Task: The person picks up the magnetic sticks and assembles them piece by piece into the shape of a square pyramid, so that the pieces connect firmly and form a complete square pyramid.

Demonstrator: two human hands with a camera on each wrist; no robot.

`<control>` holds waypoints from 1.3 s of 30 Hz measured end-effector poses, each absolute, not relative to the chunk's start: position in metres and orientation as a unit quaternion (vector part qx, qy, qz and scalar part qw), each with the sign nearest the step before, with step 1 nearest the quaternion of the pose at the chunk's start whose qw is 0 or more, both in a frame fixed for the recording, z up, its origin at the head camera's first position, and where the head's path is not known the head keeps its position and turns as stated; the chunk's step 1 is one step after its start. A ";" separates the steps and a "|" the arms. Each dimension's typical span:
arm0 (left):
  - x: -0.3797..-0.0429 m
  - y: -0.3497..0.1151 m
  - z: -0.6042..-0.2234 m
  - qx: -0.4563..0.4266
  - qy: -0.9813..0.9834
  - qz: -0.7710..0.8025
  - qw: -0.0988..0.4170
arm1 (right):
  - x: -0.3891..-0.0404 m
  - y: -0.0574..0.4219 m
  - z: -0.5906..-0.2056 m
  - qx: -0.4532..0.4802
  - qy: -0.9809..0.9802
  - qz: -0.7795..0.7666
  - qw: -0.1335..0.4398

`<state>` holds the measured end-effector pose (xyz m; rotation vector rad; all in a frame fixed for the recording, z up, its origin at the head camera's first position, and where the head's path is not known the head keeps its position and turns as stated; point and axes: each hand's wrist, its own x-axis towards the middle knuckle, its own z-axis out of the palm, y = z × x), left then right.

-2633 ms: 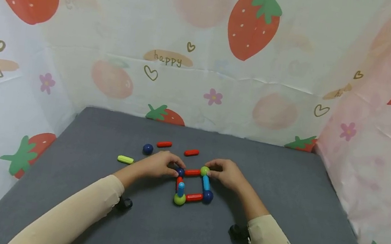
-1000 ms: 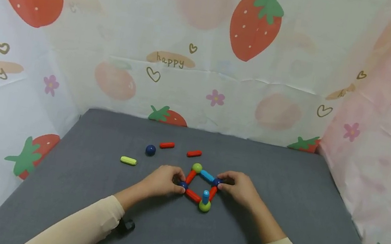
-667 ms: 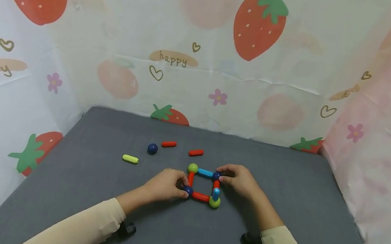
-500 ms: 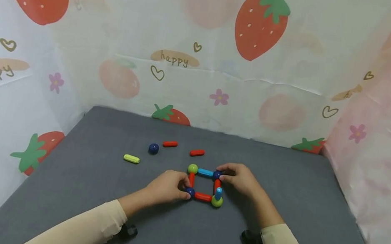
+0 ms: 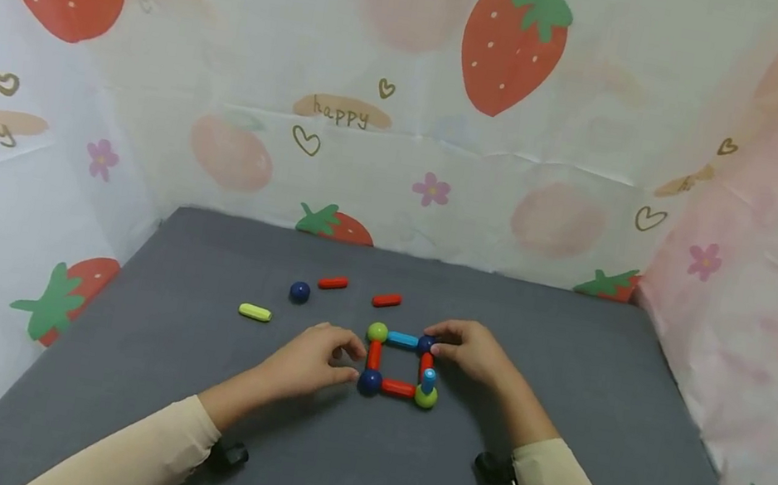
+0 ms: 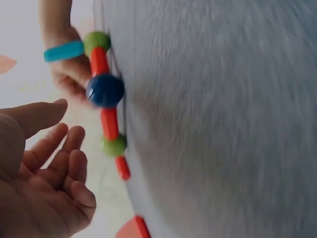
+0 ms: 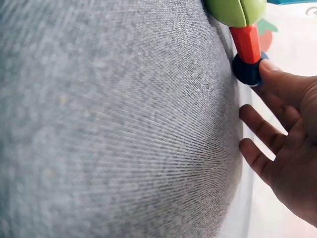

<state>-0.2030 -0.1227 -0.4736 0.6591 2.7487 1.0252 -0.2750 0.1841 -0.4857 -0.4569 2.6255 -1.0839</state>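
Observation:
A square of toy rods and balls lies on the grey table. Red rods (image 5: 399, 389) form three sides and a light blue rod (image 5: 403, 339) the far side. Green balls (image 5: 378, 332) and dark blue balls (image 5: 370, 382) alternate at the corners. From the near right green ball (image 5: 425, 397) a short blue rod (image 5: 428, 379) stands up. My left hand (image 5: 311, 361) is just left of the near left blue ball, fingers apart and holding nothing. My right hand (image 5: 474, 352) pinches the far right blue ball (image 7: 246, 70) between thumb and finger.
Behind the square lie two loose red rods (image 5: 333, 283), a loose dark blue ball (image 5: 300, 291) and a yellow-green rod (image 5: 254, 312). A strawberry-print cloth (image 5: 479, 147) closes off the back and both sides of the grey table (image 5: 355, 472).
The square has been turned on the table, bringing the green ball with the upright rod to the near right. My left hand has just let go of the near left blue ball and drawn left.

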 end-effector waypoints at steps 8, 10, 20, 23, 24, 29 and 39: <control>-0.206 -0.165 -0.453 0.265 0.916 0.299 -0.017 | -0.274 0.185 -0.486 -0.154 0.906 -0.373 0.131; -0.208 -0.178 -0.452 0.270 0.918 0.288 -0.039 | -0.274 0.184 -0.485 -0.153 0.905 -0.375 0.132; -0.228 -0.245 -0.467 0.257 0.919 0.296 -0.045 | -0.274 0.183 -0.486 -0.145 0.899 -0.391 0.131; -0.235 -0.260 -0.472 0.255 0.921 0.290 -0.043 | -0.272 0.184 -0.486 -0.140 0.898 -0.395 0.135; -0.237 -0.264 -0.473 0.257 0.923 0.283 -0.043 | -0.272 0.184 -0.486 -0.138 0.897 -0.396 0.137; -0.246 -0.278 -0.474 0.253 0.935 0.246 -0.020 | -0.271 0.187 -0.486 -0.131 0.898 -0.397 0.140; -0.265 -0.288 -0.482 0.242 0.945 0.219 0.023 | -0.275 0.188 -0.489 -0.130 0.900 -0.394 0.137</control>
